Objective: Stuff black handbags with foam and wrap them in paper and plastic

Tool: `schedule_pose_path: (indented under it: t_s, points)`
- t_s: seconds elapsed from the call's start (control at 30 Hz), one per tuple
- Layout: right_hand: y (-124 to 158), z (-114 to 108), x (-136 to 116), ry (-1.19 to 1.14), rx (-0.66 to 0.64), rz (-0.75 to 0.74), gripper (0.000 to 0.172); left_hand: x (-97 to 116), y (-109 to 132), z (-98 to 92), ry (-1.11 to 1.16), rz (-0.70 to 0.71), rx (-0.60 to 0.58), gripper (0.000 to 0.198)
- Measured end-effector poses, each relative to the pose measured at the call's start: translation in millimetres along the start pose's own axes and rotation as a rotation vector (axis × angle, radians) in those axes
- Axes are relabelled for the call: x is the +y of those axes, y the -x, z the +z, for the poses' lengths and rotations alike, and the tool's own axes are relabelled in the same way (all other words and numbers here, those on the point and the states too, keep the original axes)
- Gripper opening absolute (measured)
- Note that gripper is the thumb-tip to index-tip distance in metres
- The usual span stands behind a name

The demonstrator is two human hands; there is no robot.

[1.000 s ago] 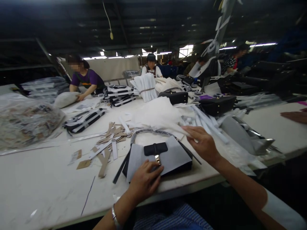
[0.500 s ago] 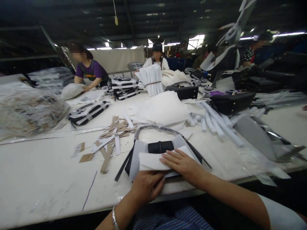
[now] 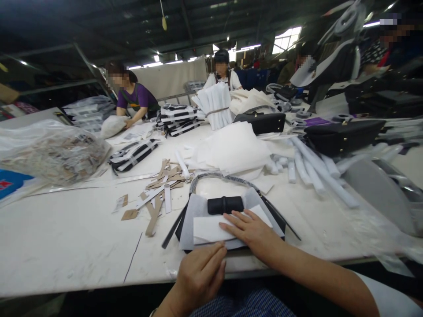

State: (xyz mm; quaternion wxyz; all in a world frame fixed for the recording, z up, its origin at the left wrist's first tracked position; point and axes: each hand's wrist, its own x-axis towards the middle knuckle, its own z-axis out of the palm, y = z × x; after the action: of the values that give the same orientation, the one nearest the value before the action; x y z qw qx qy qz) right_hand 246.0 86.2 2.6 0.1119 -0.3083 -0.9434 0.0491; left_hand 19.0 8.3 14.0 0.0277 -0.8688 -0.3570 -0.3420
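A black handbag lies flat on the white table in front of me, its front covered by grey-white paper and its wrapped handle arching behind. My right hand lies flat, fingers stretched, on a folded white sheet that rests on the bag. My left hand sits at the near table edge just below the bag, fingers curled loosely, holding nothing that I can see.
Cardboard and paper strips litter the table left of the bag. White paper sheets and rolled paper tubes lie behind and right. More black bags, a plastic bag of scraps and seated co-workers are farther off.
My right hand brought a white sheet from the pile and laid it flat on the bag. My left hand slid back off the clasp to the table edge.
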Motion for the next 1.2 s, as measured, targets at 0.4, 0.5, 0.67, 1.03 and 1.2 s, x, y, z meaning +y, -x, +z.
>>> schedule_pose_path:
  t_s: [0.4,0.5,0.67,1.03,1.2]
  points:
    - [8.8,18.4,-4.2,-0.108,0.358,0.047,0.040,-45.4,-15.8,26.5,-0.077,0.020,-0.322,0.054]
    - [12.7,16.2,-1.2,-0.212,0.445,0.008,0.034,-50.5,-15.2,24.2,-0.117,0.080,-0.403,0.067]
    - [17.0,-8.4,-1.5,-0.257,0.214,-0.105,0.042,-56.4,-13.6,27.1,-0.124,0.153,-0.372,0.088]
    - [93.1,-74.1,131.8,0.145,0.539,0.968,0.041,-54.4,-13.8,25.6,-0.248,0.250,-0.189,0.055]
    - [116.8,-70.6,181.3,0.103,0.417,1.175,0.058,-56.4,-16.7,27.6,-0.390,0.345,-0.144,0.050]
